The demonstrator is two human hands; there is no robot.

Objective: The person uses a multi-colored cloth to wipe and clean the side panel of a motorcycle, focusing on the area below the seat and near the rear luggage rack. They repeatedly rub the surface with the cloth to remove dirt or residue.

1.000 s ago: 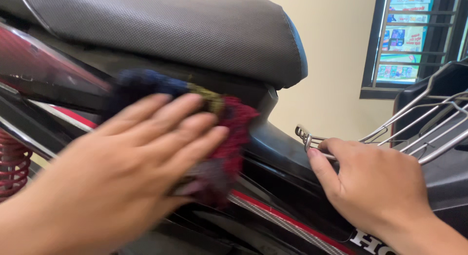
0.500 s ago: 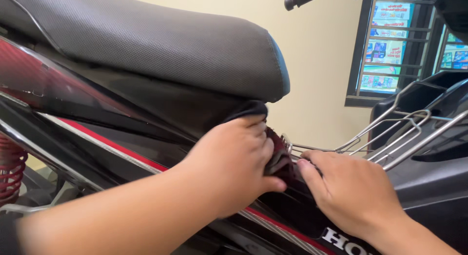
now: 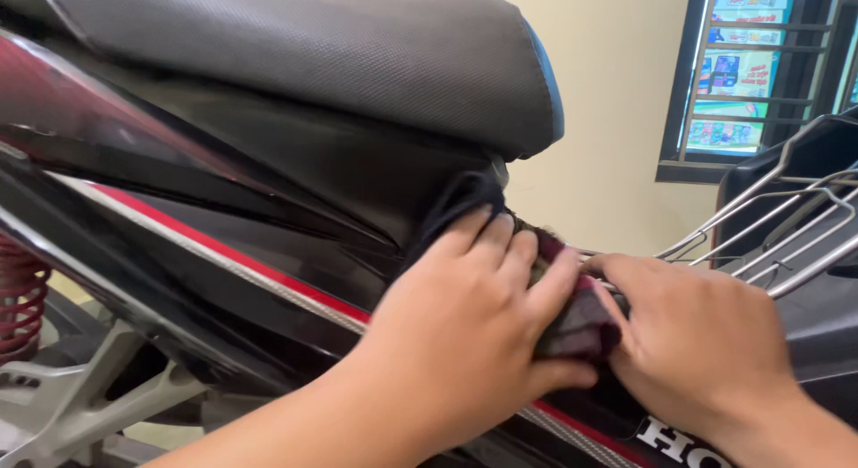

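My left hand (image 3: 465, 320) presses a dark red and black cloth (image 3: 576, 316) against the black side panel (image 3: 295, 244) of a motorbike, just below the front end of its black seat (image 3: 313, 52). The cloth is bunched under the fingers and partly hidden by them. My right hand (image 3: 697, 343) rests flat on the bike's body right beside the cloth, its fingertips touching the cloth's edge and the base of a chrome wire rack (image 3: 778, 227). A red stripe (image 3: 232, 253) runs along the panel.
A red coil shock spring (image 3: 18, 298) and a grey metal frame arm (image 3: 98, 405) sit at the lower left. Behind the bike is a cream wall (image 3: 608, 119) and a barred window (image 3: 760, 75) with coloured posters.
My left hand has slid the cloth to the right along the panel, from under the middle of the seat to its front end beside my right hand. The view has shifted slightly.
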